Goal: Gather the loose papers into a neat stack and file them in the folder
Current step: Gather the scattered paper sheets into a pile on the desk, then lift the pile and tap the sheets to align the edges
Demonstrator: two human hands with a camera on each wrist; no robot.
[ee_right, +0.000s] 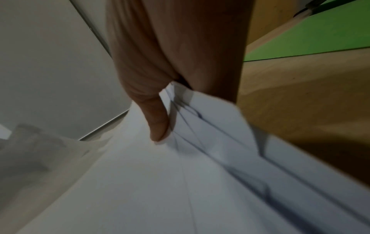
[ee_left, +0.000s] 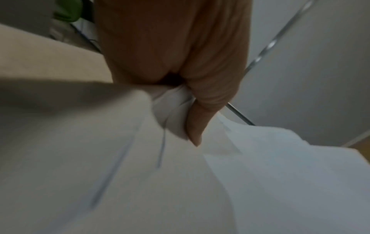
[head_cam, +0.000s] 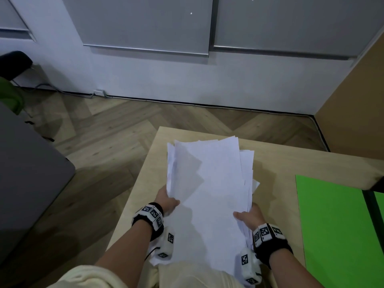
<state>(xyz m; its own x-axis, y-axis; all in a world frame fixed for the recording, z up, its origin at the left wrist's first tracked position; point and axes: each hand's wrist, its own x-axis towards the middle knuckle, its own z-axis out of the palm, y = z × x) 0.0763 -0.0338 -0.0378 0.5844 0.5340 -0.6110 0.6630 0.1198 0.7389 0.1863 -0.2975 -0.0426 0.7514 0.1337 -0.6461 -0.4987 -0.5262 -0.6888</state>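
A rough stack of white papers [head_cam: 212, 188] is held above the light wooden table [head_cam: 276, 163], its edges uneven and fanned. My left hand [head_cam: 167, 199] grips the stack's left edge, thumb on top; the left wrist view shows that thumb [ee_left: 198, 126] pressing the papers [ee_left: 160, 182]. My right hand [head_cam: 248, 218] grips the right edge near the bottom, its thumb [ee_right: 158, 125] lying on the top sheet of the papers [ee_right: 180, 190]. The green folder [head_cam: 336, 221] lies open on the table to the right, also seen in the right wrist view as the folder [ee_right: 312, 36].
A grey cabinet [head_cam: 27, 173] stands at the left beyond the table's edge. Wooden floor [head_cam: 116, 129] and a white wall [head_cam: 166, 80] lie ahead. A brown panel [head_cam: 357, 96] rises at the right.
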